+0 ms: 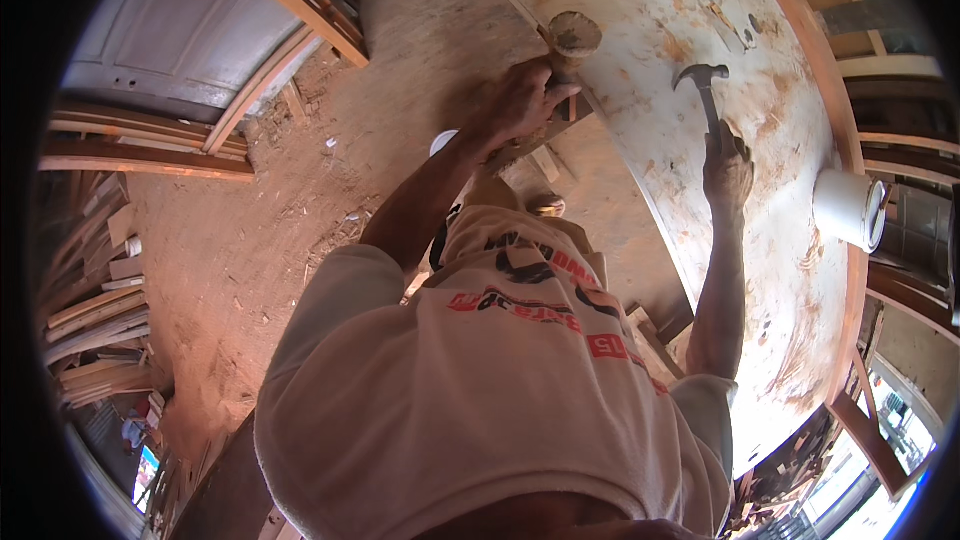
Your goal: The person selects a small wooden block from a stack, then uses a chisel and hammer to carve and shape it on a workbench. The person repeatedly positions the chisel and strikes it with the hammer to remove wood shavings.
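While stacked pale timber offcuts (pixel 100 325) sit far left on the dusty reddish dirt floor (pixel 250 240), with long brown wooden frame lengths (pixel 150 145) above them, the person's white printed T-shirt (pixel 480 390) fills the lower centre. Left hand (pixel 520 100) is curled shut around a slim brown wooden strip (pixel 545 135) at the edge of the big stained whitish plywood board (pixel 660 20); fingers wrap over the strip, thumb side toward the board. Just above that hand, touching or nearly touching it, is a round pale wooden knob-like piece (pixel 574 35), sitting on the board's edge; exact contact cannot be told. Right of it, well apart from the left hand, the right hand (pixel 727 165) is closed in a fist on the handle of a dark metal claw hammer (pixel 703 85). Hammer head points up and away from the hand, over the board's bare surface, between the knob piece and the board's curved brown wooden rim (pixel 820 70). Whether the head touches the board cannot be told. Far right, a white plastic bucket (pixel 848 208) rests by the rim, near the right hand but not touching.
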{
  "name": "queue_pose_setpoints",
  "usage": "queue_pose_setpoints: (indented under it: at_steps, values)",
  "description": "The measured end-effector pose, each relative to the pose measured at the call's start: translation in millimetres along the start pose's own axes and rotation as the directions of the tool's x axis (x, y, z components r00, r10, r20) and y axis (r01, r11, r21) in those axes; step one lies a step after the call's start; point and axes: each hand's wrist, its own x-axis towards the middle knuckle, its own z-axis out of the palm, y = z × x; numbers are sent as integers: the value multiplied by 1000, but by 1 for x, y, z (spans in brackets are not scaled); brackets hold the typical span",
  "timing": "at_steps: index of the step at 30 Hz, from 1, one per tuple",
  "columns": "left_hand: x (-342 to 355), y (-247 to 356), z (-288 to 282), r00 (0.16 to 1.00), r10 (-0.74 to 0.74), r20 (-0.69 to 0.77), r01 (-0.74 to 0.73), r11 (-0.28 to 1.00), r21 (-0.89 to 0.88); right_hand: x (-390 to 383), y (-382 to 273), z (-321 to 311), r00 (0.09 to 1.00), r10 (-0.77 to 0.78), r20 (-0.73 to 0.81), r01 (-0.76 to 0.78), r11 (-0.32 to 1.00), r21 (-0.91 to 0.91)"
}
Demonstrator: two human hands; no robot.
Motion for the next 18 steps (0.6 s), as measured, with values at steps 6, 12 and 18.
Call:
queue_pose_setpoints:
  at_steps: [6, 12, 18]
  values:
    - [-7, 2, 9, 999, 35, 14, -35, 999, -3, 8, -116, -53, 990, -126, 67, 36, 675, 737]
    - [-4, 21, 23, 959, 184, 216, -227, 954, 196, -7, -161, -54, 994, 99, 36, -65, 307, 950]
    - [12, -8, -18, 982, 42, 186, -100, 944, 315, -35, -130, -92, 942, 327, -80, 39, 132, 990]
